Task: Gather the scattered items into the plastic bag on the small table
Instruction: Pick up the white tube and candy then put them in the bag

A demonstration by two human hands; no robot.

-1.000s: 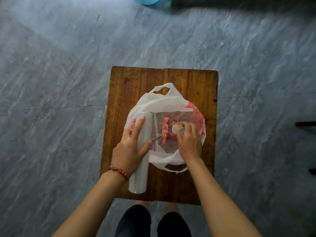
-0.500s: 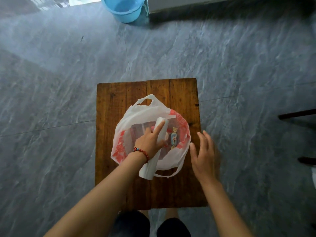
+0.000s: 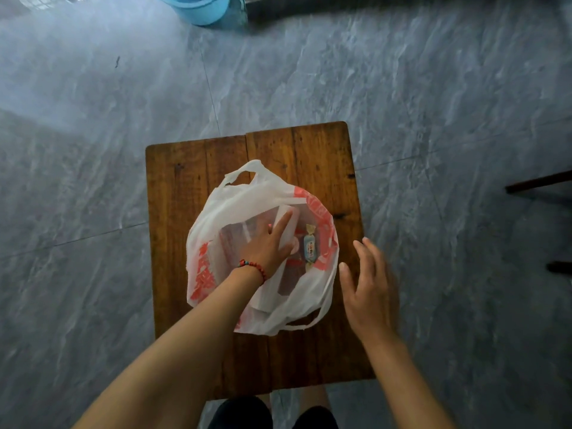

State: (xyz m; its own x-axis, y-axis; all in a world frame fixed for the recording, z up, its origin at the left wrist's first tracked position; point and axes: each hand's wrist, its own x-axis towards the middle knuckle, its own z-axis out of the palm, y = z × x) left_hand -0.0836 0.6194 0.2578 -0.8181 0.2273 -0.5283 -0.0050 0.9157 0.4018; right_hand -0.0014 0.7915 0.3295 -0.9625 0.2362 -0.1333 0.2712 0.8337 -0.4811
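Observation:
A white plastic bag with red print lies open on the small wooden table. My left hand is inside the bag's mouth and holds a white roll, index finger stretched along it and thumb around its side. The roll's lower end shows through the bag's thin near wall. A blue-and-white wrapped candy with gold ends lies in the bag just right of the roll. Something red beneath is mostly hidden. My right hand hovers with spread fingers over the table's right edge, beside the bag and touching nothing.
Grey marble-pattern floor surrounds the table. A blue bucket stands at the far top edge. Dark furniture legs reach in from the right. My knees show below the table's near edge.
My left hand lifted the white roll off the table and lowered it into the bag. My right hand came out of the bag, leaving the candy inside, and moved right.

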